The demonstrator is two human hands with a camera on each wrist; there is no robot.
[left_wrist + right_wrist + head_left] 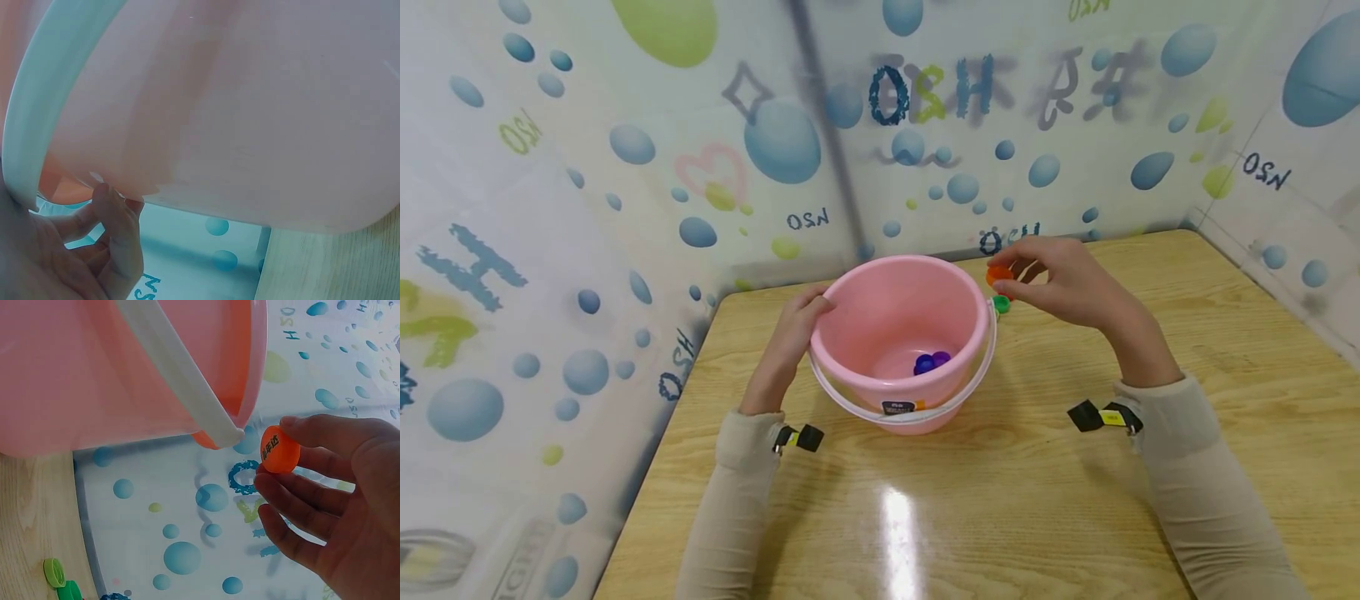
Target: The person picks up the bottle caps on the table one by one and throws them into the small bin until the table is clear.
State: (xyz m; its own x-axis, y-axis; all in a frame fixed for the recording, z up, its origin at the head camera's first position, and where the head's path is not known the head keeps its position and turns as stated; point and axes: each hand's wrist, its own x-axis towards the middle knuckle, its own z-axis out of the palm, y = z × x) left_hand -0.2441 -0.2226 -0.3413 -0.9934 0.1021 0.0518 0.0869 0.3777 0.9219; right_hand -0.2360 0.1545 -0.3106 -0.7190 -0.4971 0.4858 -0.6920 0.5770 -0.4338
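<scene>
A pink bucket (pixel 880 292) with a white handle (pixel 850 404) stands on the table. At its left rim my left hand (pixel 793 329) grips the edge; the left wrist view shows curled fingers against the bucket wall (pixel 262 125). Between thumb and fingers, my right hand (pixel 1067 283) pinches an orange bottle cap (pixel 280 450), held in the air just beyond the bucket's right rim. Dark lettering marks the cap's top. On the bucket's floor lie a blue cap (pixel 924 364) and a purple cap (pixel 941 357).
Behind the bucket's right side, a green cap (pixel 1002 305) lies on the wooden table (pixel 1000 517), with a yellow-green cap (pixel 54 573) beside it in the right wrist view. A patterned curtain-like wall covering (pixel 955 158) borders the table's back and left.
</scene>
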